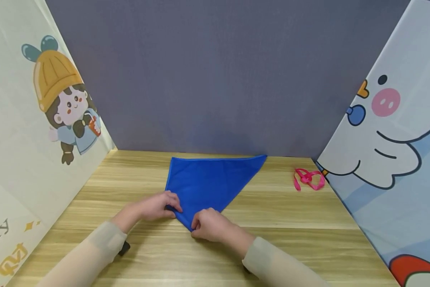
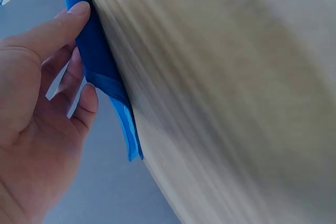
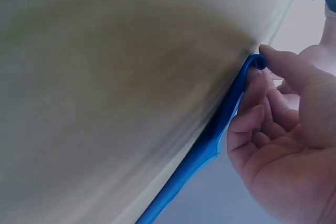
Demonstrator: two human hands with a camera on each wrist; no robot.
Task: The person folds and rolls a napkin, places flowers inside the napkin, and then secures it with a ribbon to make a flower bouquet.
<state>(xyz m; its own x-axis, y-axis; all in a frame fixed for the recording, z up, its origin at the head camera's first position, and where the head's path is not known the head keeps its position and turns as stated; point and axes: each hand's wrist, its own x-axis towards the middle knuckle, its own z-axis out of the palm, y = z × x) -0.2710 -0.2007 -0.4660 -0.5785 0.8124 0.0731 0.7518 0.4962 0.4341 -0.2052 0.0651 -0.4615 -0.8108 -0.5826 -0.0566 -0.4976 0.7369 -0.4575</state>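
Note:
A blue cloth [image 1: 207, 179] lies on the wooden table, its far edge nearly straight and its right side slanting to a point at the back right. Along its near edge the fabric is rolled over into a narrow band. My left hand [image 1: 161, 206] holds this band at its left part; in the left wrist view the thumb presses on the blue roll [image 2: 97, 51] with fingers behind it. My right hand [image 1: 211, 225] pinches the band's near right end between thumb and forefinger, where a small coiled end [image 3: 259, 62] shows in the right wrist view.
A pink ribbon [image 1: 306, 178] lies loosely looped at the table's back right. A grey panel [image 1: 215, 79] stands behind the table [image 1: 301, 247]. Printed panels with cartoon figures border the left [image 1: 14, 119] and right [image 1: 397, 159] sides.

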